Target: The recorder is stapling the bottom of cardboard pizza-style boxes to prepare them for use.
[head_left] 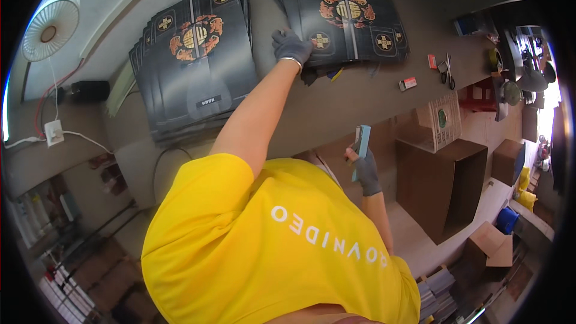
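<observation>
My left hand (292,47), in a grey fingerless glove, reaches across the table to the left edge of the right-hand stack of black printed sheets (354,36). Its fingers are apart, and the thumb side touches the stack's corner. These sheets carry a round gold and red emblem and smaller gold crosses. To the left lies a second, fanned stack of similar black sheets (198,78). Below the table's near edge, my right hand (366,171), gloved alike, is closed around a light-blue stapler (362,140), held upright and away from the stacks.
On the grey table (336,99) lie scissors (447,72) and two small red-and-white boxes (408,84). A brown carton (427,183) stands right of my right hand, with a plastic crate (443,121) behind it. A white fan (51,29) is at the far left.
</observation>
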